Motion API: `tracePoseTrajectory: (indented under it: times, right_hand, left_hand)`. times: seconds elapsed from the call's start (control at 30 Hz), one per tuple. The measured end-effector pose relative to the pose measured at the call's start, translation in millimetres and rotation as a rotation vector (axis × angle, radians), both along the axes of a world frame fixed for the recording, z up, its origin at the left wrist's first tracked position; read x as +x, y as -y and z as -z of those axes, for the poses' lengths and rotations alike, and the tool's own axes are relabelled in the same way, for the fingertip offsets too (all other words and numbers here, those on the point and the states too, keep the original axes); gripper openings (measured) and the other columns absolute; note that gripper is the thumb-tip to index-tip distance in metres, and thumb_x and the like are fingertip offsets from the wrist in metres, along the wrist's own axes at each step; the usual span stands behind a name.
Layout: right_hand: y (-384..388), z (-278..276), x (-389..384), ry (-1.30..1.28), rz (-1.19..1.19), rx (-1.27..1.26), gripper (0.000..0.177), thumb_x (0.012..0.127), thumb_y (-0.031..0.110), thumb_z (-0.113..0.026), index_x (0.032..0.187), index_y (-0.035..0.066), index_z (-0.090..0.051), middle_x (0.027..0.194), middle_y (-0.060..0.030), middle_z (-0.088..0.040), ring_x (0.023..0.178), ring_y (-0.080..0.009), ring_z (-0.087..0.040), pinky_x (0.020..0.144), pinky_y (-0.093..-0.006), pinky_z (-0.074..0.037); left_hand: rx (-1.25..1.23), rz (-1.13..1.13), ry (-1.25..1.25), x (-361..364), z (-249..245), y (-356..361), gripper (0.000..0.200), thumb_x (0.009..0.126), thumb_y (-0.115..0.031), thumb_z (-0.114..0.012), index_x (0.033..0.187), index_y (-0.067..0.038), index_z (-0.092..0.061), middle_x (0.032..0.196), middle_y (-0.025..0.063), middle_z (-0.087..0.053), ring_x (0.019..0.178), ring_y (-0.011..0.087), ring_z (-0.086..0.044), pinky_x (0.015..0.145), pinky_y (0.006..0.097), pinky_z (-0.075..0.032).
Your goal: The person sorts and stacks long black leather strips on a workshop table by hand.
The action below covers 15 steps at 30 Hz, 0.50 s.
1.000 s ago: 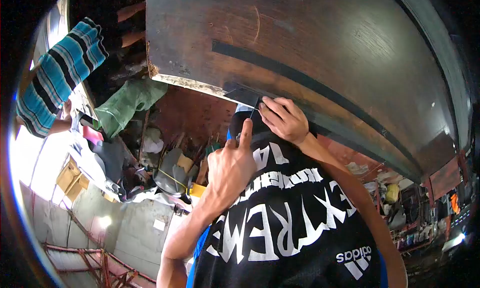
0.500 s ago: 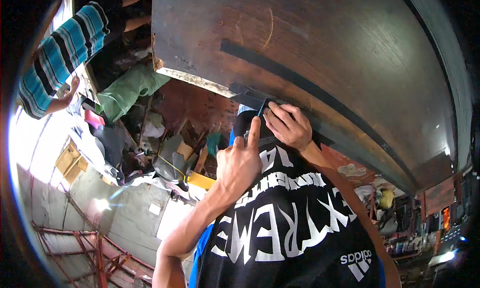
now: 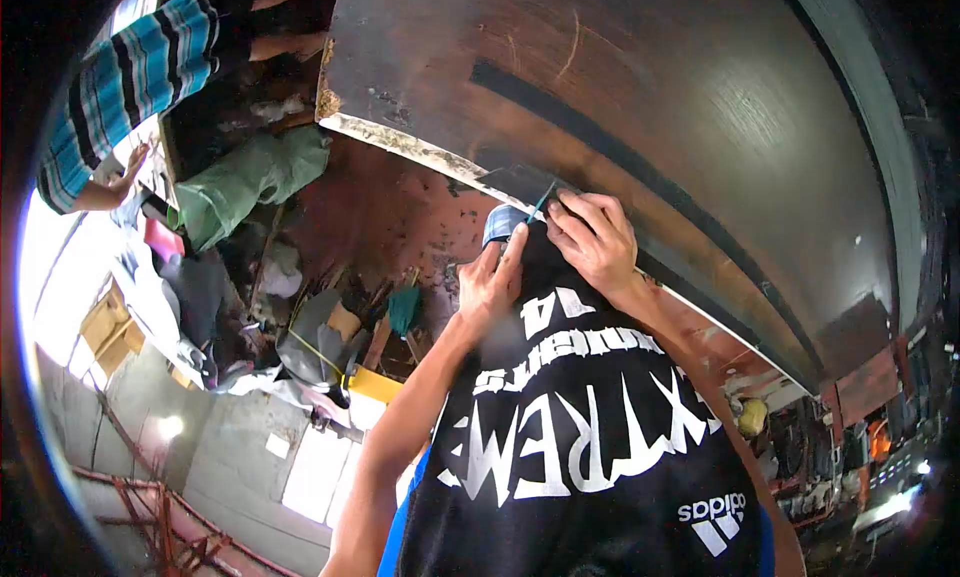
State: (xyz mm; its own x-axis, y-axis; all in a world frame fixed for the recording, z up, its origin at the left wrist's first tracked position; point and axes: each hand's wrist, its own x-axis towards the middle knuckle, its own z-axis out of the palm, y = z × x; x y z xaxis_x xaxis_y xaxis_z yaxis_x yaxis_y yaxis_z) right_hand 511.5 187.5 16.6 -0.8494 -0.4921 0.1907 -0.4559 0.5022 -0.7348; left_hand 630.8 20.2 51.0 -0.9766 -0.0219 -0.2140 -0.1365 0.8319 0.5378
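Note:
In the head view, my left hand (image 3: 488, 279) is closed, its index finger stretched along a thin blue stick-like tool (image 3: 540, 203). The tool's tip touches a black strip (image 3: 525, 183) along the near edge of the brown tabletop. My right hand (image 3: 597, 242) is just to the right, its bent fingertips pressed together on the same strip close to the tool's tip. What lies beneath those fingers is hidden. A second, longer black strip (image 3: 620, 157) lies flat across the tabletop (image 3: 690, 107).
Left of the strip, the tabletop's edge (image 3: 400, 149) shows a pale, worn band. A green sack (image 3: 250, 182) and a yellow object (image 3: 374, 385) are among clutter at the left. Another person's striped sleeve (image 3: 140, 92) is at upper left.
My left hand has shifted up and slightly right, nearer the right hand, with its fingers drawn in more. My right hand has moved slightly right. The whole view has shifted a little.

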Motion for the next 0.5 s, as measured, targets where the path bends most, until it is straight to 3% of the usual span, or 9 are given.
tracePoseTrajectory:
  times: [0.2, 0.5]
  right_hand:
    - [0.0, -2.4, 1.2, -0.021, -0.002, 0.024, 0.030, 0.072, 0.013, -0.081, 0.100, 0.008, -0.072, 0.110, -0.0005, -0.067, 0.090, -0.0201, -0.061, 0.074, -0.0292, -0.055]
    - [-2.1, 0.8, 3.3, -0.074, -0.014, 0.032, 0.033, 0.073, 0.017, -0.079, 0.103, 0.008, -0.071, 0.113, -0.0023, -0.066, 0.096, -0.0208, -0.062, 0.084, -0.0297, -0.053]
  left_hand:
    - [-0.081, -0.050, 0.283, -67.5, -87.7, -13.4, 0.065, 0.082, -0.003, -0.063, 0.144, -0.018, -0.051, 0.075, 0.0127, -0.059, 0.054, 0.0304, -0.061, 0.048, 0.0428, -0.051]
    - [-0.187, 0.061, 0.426, -81.1, -115.8, -10.9, 0.061, 0.081, -0.006, -0.061, 0.140, -0.014, -0.052, 0.071, 0.0199, -0.063, 0.055, 0.0364, -0.065, 0.048, 0.0466, -0.052]
